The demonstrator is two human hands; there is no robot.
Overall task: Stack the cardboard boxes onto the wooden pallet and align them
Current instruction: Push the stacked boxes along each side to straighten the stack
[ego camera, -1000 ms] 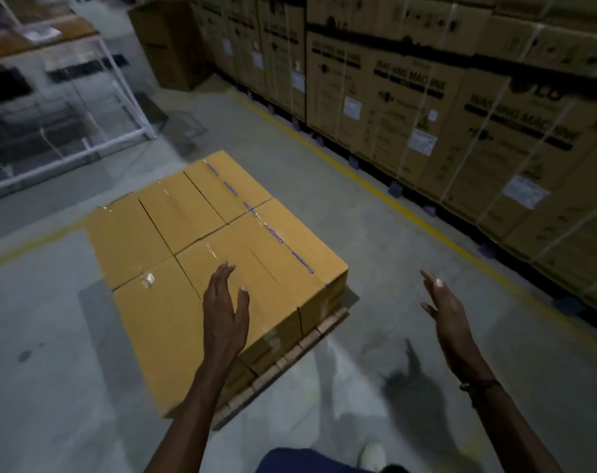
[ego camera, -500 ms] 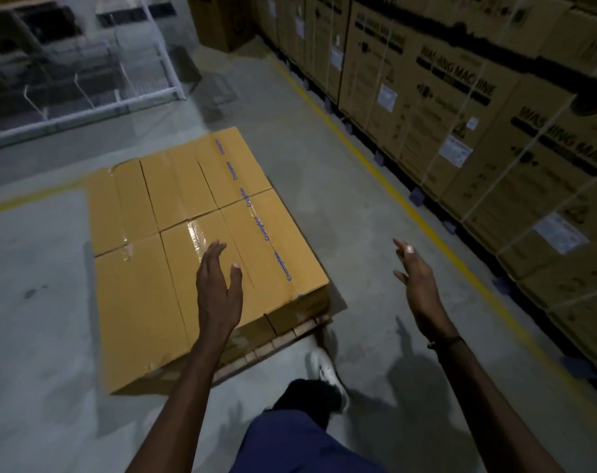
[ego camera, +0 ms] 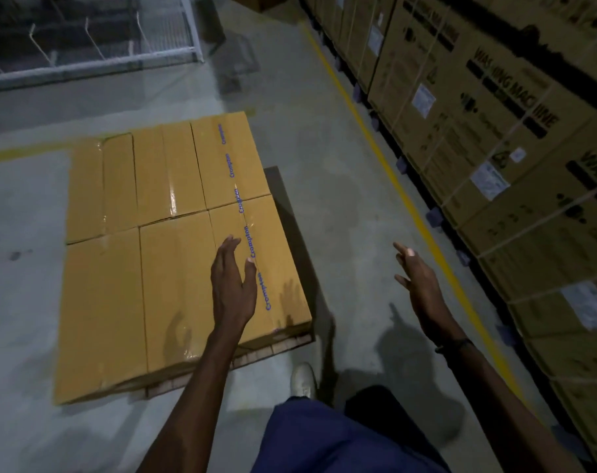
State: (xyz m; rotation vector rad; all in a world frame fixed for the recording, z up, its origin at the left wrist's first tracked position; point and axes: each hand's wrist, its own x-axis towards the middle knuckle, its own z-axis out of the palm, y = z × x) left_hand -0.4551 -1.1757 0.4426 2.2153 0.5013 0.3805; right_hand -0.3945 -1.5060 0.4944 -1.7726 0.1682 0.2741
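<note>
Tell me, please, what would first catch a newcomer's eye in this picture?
The layer of yellow cardboard boxes on the wooden pallet, centre-left on the floor. Over its near right corner hangs the open left hand; the open right hand reaches beside it. Washing machine cartons line the right.

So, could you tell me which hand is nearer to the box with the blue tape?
Left. The left hand is over that box; the right hand is off to its right, above the floor.
</note>
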